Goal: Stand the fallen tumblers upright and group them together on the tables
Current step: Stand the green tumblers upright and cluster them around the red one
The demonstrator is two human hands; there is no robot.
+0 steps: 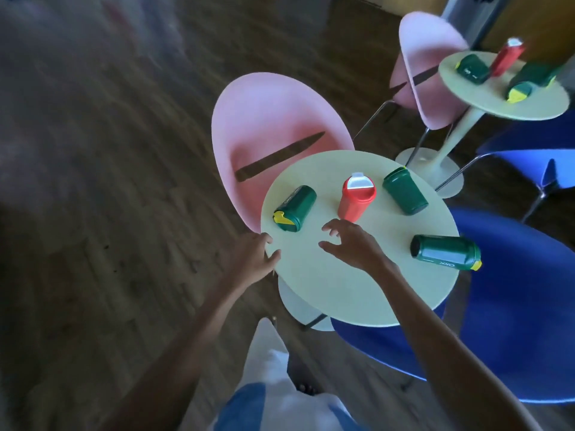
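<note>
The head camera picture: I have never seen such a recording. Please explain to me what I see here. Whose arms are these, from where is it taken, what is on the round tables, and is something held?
There is no machine here. A person wears a camera on the head, so you look down along their own two bare arms.

The left hand rests at the edge of the near round table. The right hand hovers over it, fingers spread. Both hands are empty.

On this table a red tumbler stands upright. Three green tumblers lie on their sides: one at the left, one at the back, one at the right.

A pink chair stands behind the table and a blue chair to its right.

Farther back, a second round table has another red tumbler, which looks upright, and two green ones, blurred, apparently fallen.
</note>
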